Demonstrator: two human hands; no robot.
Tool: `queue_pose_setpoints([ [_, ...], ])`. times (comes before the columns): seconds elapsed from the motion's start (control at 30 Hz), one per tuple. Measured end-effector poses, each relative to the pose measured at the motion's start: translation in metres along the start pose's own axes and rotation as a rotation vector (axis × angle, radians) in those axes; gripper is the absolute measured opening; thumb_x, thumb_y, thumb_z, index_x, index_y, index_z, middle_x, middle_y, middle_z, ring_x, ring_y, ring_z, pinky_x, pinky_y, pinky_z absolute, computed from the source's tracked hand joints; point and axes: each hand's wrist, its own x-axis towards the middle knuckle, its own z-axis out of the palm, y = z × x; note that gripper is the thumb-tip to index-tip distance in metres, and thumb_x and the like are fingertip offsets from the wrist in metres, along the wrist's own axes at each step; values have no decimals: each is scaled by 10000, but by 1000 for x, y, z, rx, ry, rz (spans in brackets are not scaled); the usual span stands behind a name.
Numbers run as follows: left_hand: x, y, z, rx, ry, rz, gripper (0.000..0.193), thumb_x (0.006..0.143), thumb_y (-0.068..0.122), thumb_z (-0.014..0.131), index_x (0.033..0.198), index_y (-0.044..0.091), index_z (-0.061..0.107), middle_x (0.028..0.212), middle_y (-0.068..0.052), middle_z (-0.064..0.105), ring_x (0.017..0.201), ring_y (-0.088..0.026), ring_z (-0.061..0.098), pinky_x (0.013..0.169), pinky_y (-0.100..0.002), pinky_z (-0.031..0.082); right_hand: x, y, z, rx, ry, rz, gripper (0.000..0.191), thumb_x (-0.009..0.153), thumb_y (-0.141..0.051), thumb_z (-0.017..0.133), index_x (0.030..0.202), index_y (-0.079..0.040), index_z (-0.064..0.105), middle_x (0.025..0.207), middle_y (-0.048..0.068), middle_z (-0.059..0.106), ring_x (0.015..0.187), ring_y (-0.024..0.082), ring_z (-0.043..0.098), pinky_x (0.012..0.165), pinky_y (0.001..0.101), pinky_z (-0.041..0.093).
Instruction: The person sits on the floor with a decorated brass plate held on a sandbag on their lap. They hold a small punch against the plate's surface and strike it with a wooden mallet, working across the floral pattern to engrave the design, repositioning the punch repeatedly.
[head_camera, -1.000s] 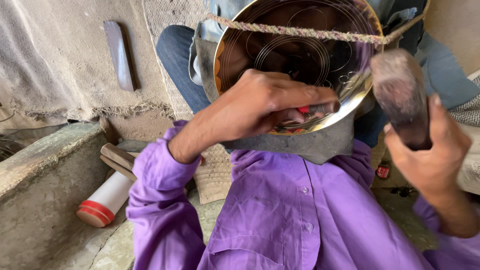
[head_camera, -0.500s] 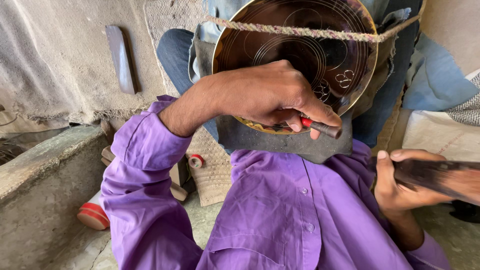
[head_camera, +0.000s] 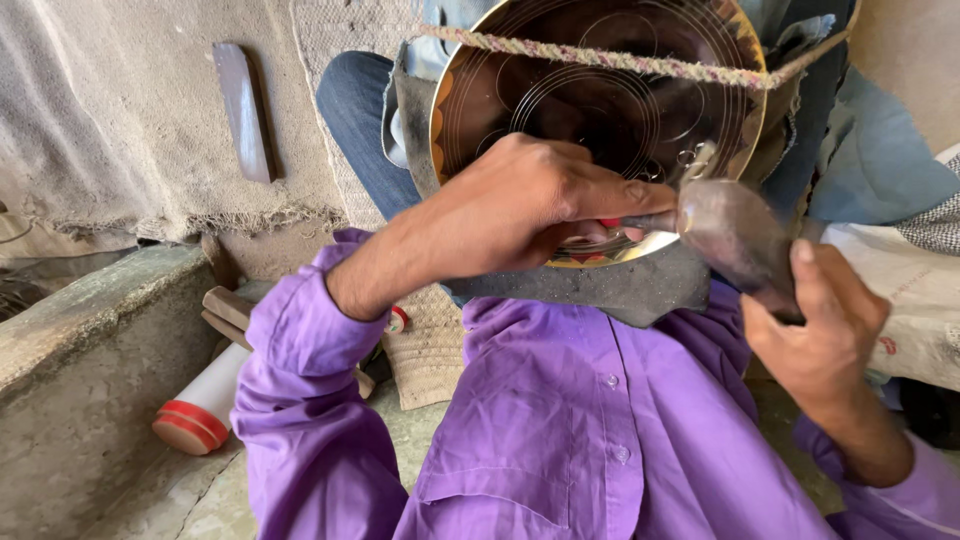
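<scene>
The work happens low to the ground, over a rough concrete floor with a raised grey stone ledge at the left. Behind the ledge hangs coarse burlap sacking against the wall, with a flat dark bar lying against it. A woven mat lies on the floor under the person's legs, and a pale cloth sits at the far right.

A white cylindrical container with a red end lies on its side on the floor beside the ledge; what it holds cannot be told. Pieces of wood rest just beside it.

The round brass plate, polished and engraved with concentric circles, stands tilted upright against the person's lap, resting on a dark pad. A braided cord runs across its upper face.

The left hand lies over the lower part of the plate, its fingers pressed together around a small metal chisel, whose tip sits on the plate's lower rim. The right hand grips the handle of a hammer, fingers wrapped tight, and the hammer's dark rounded head is against the chisel's end. Both arms wear purple sleeves.
</scene>
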Motion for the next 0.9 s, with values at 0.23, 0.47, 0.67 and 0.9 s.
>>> queue_pose_setpoints([
  [0.23, -16, 17, 9, 79, 260, -194, 576, 913, -27, 724, 1454, 128, 603, 1152, -11, 764, 937, -208, 709, 799, -315, 602, 78, -12, -37, -27, -180, -92, 921, 841, 75, 766, 1619, -160, 334, 888, 152, 646, 713, 253, 641, 614, 369, 533],
  [0.47, -24, 41, 38, 77, 668, -460, 367, 1011, -34, 731, 1335, 90, 612, 1113, -15, 763, 891, -149, 755, 772, -244, 602, 147, -27, -56, -2, -381, -150, 891, 804, 127, 725, 1582, -122, 370, 915, 151, 597, 678, 219, 601, 577, 350, 491],
  [0.67, -29, 43, 54, -80, 868, -524, 412, 1007, -87, 717, 1378, 33, 584, 1118, -54, 748, 970, -93, 758, 793, -217, 636, 186, -36, -57, 8, -457, -221, 876, 806, 169, 696, 1575, -180, 462, 928, 118, 593, 671, 194, 580, 577, 328, 493],
  [0.9, -35, 30, 69, -94, 1020, -471, 412, 1023, -104, 746, 1328, -5, 489, 1091, -112, 730, 767, -34, 670, 751, -193, 612, 197, -40, -57, -101, -458, -259, 815, 765, 198, 692, 1505, -108, 546, 943, 161, 597, 671, 215, 577, 613, 348, 502],
])
